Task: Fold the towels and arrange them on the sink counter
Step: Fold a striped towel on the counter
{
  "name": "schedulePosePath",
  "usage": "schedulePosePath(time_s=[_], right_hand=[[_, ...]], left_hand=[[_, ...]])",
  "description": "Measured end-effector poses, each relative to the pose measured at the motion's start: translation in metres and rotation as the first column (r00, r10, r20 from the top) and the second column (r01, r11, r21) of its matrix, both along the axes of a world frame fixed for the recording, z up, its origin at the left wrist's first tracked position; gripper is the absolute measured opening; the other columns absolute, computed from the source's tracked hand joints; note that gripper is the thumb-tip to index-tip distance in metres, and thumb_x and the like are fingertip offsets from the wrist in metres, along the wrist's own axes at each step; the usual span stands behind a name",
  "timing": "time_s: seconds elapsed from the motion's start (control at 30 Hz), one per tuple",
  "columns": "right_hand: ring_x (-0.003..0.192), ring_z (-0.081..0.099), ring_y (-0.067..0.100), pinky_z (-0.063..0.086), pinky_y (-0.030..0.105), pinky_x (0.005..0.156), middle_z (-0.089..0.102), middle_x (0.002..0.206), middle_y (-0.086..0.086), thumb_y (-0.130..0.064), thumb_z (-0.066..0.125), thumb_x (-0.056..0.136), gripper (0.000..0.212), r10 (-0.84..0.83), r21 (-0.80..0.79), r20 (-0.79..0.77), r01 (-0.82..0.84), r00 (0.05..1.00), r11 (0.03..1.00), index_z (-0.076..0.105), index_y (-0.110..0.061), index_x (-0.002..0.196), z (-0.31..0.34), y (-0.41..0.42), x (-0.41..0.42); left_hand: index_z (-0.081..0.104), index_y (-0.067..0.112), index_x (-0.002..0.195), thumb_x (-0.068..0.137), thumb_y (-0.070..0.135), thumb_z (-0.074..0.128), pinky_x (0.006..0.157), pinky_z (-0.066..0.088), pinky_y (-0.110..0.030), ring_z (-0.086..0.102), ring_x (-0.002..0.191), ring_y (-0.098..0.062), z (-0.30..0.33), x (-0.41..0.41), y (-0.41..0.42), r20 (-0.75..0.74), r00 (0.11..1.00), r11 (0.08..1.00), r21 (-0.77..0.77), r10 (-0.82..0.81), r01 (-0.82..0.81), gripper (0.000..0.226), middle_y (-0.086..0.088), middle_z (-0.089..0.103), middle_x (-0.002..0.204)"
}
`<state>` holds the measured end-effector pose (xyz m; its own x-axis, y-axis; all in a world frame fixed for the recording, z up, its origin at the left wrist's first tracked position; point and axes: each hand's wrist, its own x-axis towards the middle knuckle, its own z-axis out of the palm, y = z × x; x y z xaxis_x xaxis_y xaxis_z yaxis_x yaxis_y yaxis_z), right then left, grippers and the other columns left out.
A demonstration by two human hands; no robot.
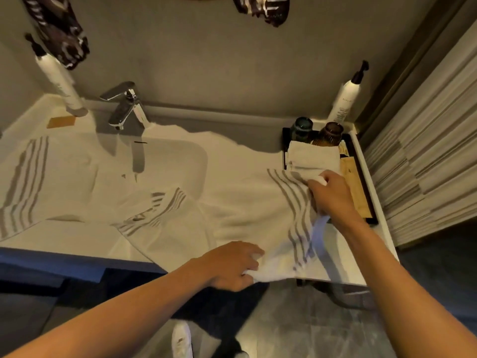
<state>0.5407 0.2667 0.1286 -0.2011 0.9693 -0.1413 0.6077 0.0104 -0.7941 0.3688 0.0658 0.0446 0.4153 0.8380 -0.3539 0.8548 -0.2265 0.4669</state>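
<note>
A large white towel with grey stripes (240, 213) lies spread and rumpled over the sink counter (77, 244), partly covering the basin. My left hand (232, 264) pinches its near edge at the counter's front. My right hand (333, 195) grips the striped end of the same towel beside the tray. A second striped white towel (46, 177) lies flat on the left of the counter. A small folded white towel (313, 157) sits on the black tray (371, 215) at the right.
A chrome faucet (126, 107) stands behind the basin. A white pump bottle (343, 102) and two dark glass cups (302, 129) stand at the tray's back. Another pump bottle (60, 83) and a small amber soap bar (62, 122) are at the back left. Wall panelling rises on the right.
</note>
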Motion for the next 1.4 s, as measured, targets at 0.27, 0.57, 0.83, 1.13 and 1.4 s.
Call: schedulePosePath(time_s=[0.27,0.57,0.83,1.13,1.4], right_hand=[[0.078,0.058,0.032,0.048,0.036,0.062,0.061,0.095,0.017,-0.027,0.053,0.093,0.027,-0.279,0.091,0.230,0.265,0.932,0.960,0.057,-0.005,0.106,0.011,0.047,0.103],[0.072,0.062,0.033,0.049,0.040,0.070,0.066,0.077,0.025,-0.023,0.044,0.099,0.031,-0.181,-0.122,0.326,0.231,0.928,0.965,0.061,0.003,0.104,-0.041,0.026,0.124],[0.074,0.063,0.036,0.054,0.044,0.067,0.062,0.083,0.017,-0.020,0.040,0.100,0.027,-0.201,0.042,0.333,0.199,0.921,0.979,0.061,-0.003,0.102,-0.029,0.037,0.131],[0.092,0.058,0.042,0.049,0.048,0.077,0.058,0.096,0.023,-0.023,0.039,0.101,0.026,-0.279,0.158,0.368,0.236,0.887,0.959,0.056,-0.005,0.103,-0.014,0.057,0.126],[0.087,0.055,0.033,0.042,0.041,0.075,0.058,0.095,0.016,-0.036,0.041,0.100,0.032,-0.235,-0.029,0.238,0.249,0.942,0.968,0.054,-0.009,0.110,-0.032,0.017,0.127]], left_hand=[[0.055,0.021,0.114,0.096,0.051,0.041,0.096,0.045,-0.043,0.052,0.119,-0.025,0.007,0.058,0.029,0.176,0.977,0.992,-0.041,0.121,-0.115,0.038,-0.002,0.055,0.132],[0.056,0.016,0.128,0.091,0.031,0.039,0.098,0.044,-0.039,0.051,0.123,-0.027,-0.012,-0.058,0.033,0.089,0.800,0.685,0.467,0.593,-0.559,0.043,-0.005,0.053,0.137],[0.059,0.023,0.115,0.088,0.022,0.052,0.120,0.015,-0.046,0.049,0.125,-0.022,0.006,-0.056,0.109,-0.442,0.881,0.946,0.322,0.170,-0.021,0.028,0.001,0.063,0.118],[0.045,0.028,0.106,0.085,0.036,0.056,0.068,0.047,-0.033,0.060,0.082,-0.021,0.042,-0.095,-0.024,-0.373,0.926,0.919,0.385,0.064,0.091,0.025,0.005,0.058,0.097],[0.024,0.009,0.151,0.092,0.060,0.049,0.106,0.036,-0.044,0.037,0.138,-0.035,-0.021,-0.110,-0.035,0.150,0.257,0.267,-0.054,0.955,-0.962,0.081,-0.017,0.035,0.153]])
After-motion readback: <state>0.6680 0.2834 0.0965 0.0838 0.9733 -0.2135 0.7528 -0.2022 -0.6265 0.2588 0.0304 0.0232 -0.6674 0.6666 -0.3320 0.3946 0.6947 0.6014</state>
